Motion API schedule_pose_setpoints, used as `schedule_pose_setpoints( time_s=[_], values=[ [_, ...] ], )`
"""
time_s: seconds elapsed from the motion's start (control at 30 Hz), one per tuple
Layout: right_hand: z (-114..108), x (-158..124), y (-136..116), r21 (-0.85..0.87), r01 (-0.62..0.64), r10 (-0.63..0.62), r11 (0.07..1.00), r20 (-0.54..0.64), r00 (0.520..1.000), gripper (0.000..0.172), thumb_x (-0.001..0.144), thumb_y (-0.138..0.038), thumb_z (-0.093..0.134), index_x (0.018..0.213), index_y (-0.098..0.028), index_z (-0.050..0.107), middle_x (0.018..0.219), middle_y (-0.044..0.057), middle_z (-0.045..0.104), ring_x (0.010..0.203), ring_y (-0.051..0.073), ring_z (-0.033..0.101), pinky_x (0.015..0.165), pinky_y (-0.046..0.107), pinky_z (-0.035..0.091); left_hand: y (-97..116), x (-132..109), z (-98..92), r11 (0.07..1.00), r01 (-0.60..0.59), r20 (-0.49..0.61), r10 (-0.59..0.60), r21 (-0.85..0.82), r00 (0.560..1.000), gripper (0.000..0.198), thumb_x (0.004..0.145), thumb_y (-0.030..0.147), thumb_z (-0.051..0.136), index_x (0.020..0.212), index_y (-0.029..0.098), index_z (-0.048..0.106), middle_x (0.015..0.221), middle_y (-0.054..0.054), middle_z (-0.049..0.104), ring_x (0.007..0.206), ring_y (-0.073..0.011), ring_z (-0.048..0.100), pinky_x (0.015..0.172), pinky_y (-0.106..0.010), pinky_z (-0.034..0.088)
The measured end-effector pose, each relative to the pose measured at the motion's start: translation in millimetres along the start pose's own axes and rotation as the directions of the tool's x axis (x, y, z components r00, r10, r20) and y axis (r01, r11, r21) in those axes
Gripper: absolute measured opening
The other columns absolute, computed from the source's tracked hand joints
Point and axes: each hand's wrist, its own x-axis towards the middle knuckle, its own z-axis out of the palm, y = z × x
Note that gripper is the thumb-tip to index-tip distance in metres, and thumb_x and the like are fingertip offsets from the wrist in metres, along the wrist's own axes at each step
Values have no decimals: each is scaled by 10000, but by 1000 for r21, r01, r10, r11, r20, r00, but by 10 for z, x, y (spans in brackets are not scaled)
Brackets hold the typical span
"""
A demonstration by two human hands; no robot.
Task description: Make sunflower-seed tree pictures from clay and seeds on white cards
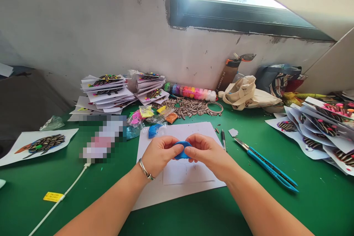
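Pinched blue clay between left hand and right hand, thumbs on the near face, fingers curled behind. Held it over the small white sheet, itself laid on the larger white sheet; couldn't tell the gap beneath. Looked flattened, roughly rounded in outline, thickness unclear from this angle.

Called for light, even thumb pressure, not one hard squeeze. Best worked from the middle outward, turned slightly between presses, to avoid thin rims and cracks. Probably risked stretching if tugged sideways by both hands, so better pressed than pulled.

Needed clean fingertips too: saw loose striped seeds beyond the larger white sheet, likely to mark soft clay on contact. Had blue packet just past the left hand. Best left cutter alone, off to the right, well apart from the clay.
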Motion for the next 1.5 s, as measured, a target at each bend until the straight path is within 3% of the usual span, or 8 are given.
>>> schedule_pose_setpoints(
  time_s=[0.23, 0.37, 0.47, 0.77, 1.03, 1.17, 1.3, 1.5],
  values=[
    [-45, 9, 57, -31, 12, -12, 999, -2, 1000, 235, 759, -383, 696, 742, -163, 615, 749, 25, 625, 694, 160, 591, 638, 315, 493, 88, -56, 1, 1000, 4, 19, -5, 22, 1000, 288, 694, 408, 698, 605, 140, 639, 547, 9, 570, 503, -100, 518, 497, -221, 447],
    [-16, -14, 1, -62, 11, -11, 998, -4, 1000, 266, 793, -425, 657, 885, -177, 633, 772, 24, 638, 699, 156, 592, 650, 301, 467, 88, -51, 6, 1000, 28, 79, -27, -10, 997, 322, 688, 453, 710, 615, 146, 644, 575, 1, 583, 531, -111, 532, 522, -232, 468],
    [8, -17, -25, -156, 47, -54, 987, -40, 998, 262, 837, -432, 595, 841, -176, 647, 736, 11, 607, 674, 134, 541, 631, 277, 425, 60, -42, 20, 999, 44, 122, -42, -17, 992, 379, 684, 506, 711, 599, 145, 635, 577, -2, 579, 554, -121, 539, 545, -242, 479],
    [8, -8, 21, -324, 66, -112, 944, -124, 986, 262, 843, -376, 572, 676, -177, 597, 631, -19, 511, 607, 111, 450, 554, 241, 359, 10, -29, 11, 997, -2, 47, -1, 80, 999, 441, 745, 549, 621, 565, 148, 590, 542, 8, 525, 536, -118, 507, 534, -237, 435],
    [18, 2, 5, -6, -10, 10, 1000, -51, 999, 323, 833, -488, 575, 774, -174, 626, 660, 3, 597, 607, 123, 534, 575, 262, 426, 19, -47, 23, 985, -61, 13, 59, 161, 998, 441, 793, 548, 567, 581, 161, 582, 542, 6, 527, 522, -121, 501, 509, -232, 415],
    [19, 14, 32, -31, 13, -15, 999, -48, 999, 305, 774, -442, 657, 668, -161, 601, 599, -14, 560, 565, 107, 498, 552, 254, 401, 9, -44, 36, 988, -86, 33, 83, 130, 996, 529, 806, 616, 509, 518, 171, 513, 511, 13, 481, 508, -116, 490, 506, -231, 418],
    [29, 8, 11, -57, 34, -40, 998, -106, 994, 314, 753, -440, 680, 643, -161, 588, 575, -20, 540, 547, 106, 486, 524, 249, 391, 18, -42, 38, 991, -61, 36, 57, 116, 998, 486, 777, 593, 566, 557, 160, 570, 542, 4, 523, 531, -119, 504, 528, -232, 437],
    [2, 11, 10, 15, -34, 34, 999, 7, 999, 339, 796, -500, 629, 833, -164, 645, 731, 44, 668, 634, 151, 601, 607, 296, 461, 28, -40, 23, 993, -57, -5, 58, 100, 998, 434, 776, 547, 588, 597, 154, 626, 568, -14, 577, 547, -127, 515, 536, -240, 453]
  ],
)
